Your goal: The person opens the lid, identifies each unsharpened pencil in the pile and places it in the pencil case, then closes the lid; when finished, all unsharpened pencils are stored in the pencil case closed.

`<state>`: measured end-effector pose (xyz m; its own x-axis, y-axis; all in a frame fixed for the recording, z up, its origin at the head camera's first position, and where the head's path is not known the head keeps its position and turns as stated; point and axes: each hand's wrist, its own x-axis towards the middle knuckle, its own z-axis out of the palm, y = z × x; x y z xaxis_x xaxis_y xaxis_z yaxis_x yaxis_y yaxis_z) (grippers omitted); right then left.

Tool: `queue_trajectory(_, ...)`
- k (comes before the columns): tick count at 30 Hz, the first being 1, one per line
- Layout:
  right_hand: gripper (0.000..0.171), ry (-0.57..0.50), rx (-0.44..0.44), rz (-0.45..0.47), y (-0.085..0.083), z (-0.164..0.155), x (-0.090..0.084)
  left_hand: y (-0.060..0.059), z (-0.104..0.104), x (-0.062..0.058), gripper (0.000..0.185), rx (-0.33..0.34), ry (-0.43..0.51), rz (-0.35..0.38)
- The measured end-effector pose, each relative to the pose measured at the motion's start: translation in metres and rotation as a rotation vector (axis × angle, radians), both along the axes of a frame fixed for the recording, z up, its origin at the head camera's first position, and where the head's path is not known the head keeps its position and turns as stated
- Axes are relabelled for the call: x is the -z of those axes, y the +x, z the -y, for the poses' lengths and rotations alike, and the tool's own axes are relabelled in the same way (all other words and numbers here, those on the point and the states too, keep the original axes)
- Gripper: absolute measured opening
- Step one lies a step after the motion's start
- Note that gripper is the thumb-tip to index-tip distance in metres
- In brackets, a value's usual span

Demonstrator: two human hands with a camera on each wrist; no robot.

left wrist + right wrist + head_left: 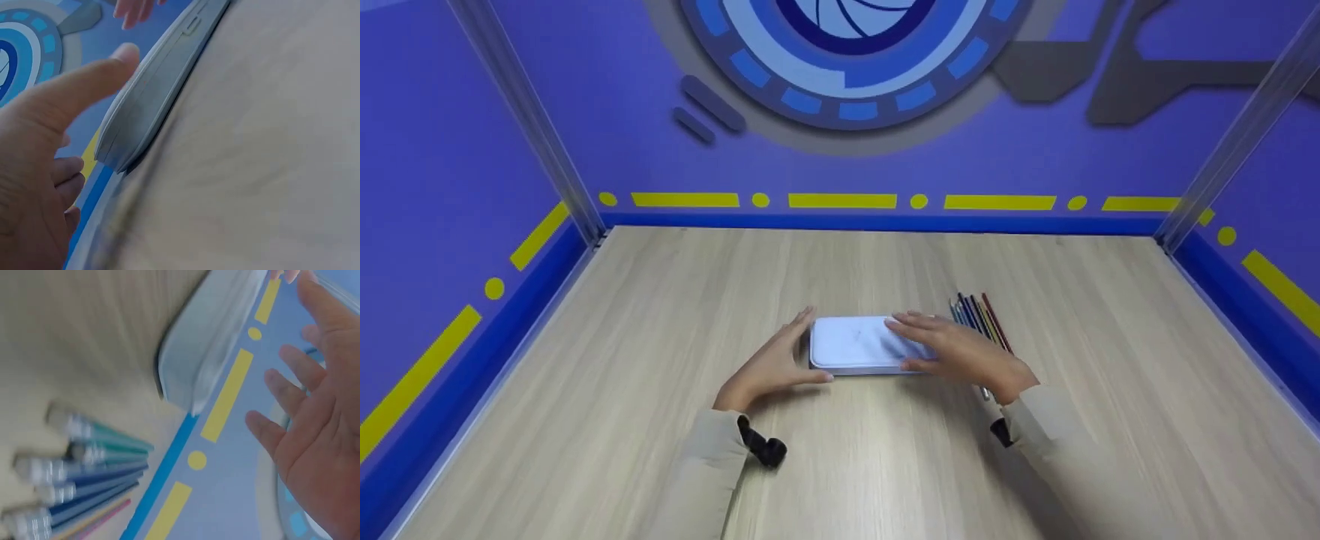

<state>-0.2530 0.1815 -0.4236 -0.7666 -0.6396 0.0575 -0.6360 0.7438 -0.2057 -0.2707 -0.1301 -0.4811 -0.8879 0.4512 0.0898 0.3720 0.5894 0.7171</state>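
A pale grey-white pencil case lies flat on the table, its lid side up. Along its side, a zip and small pull show in the left wrist view. My left hand is at the case's left end, thumb along the near side and fingers at the far corner; contact is unclear. Over the right end is my right hand, fingers extended; the right wrist view shows its palm apart from the case. Several pencils lie side by side just right of the case, partly hidden behind the right hand.
A light wood-grain table carries everything. Blue-purple panels with yellow markings wall it in at the back and both sides, with metal posts at the corners. Both sleeved wrists wear dark straps.
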Motion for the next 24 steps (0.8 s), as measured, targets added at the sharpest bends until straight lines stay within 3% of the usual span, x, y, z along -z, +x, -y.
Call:
queue_trajectory(6,0.065,0.021,-0.023,0.05,-0.001,0.014,0.007,-0.002,-0.003,0.009,0.113,-0.009,0.009,0.057)
queue_trajectory(11,0.064,0.03,-0.018,0.065,-0.004,0.019,0.01,-0.002,-0.007,0.013,0.109,-0.036,0.046,0.061)
queue_trajectory(17,0.062,0.073,-0.021,-0.012,-0.004,0.025,0.016,-0.001,-0.009,0.017,0.105,-0.064,0.096,0.064)
queue_trajectory(24,0.062,0.107,-0.063,-0.143,-0.002,0.03,0.019,0.0,-0.008,0.019,0.105,-0.072,0.081,0.047)
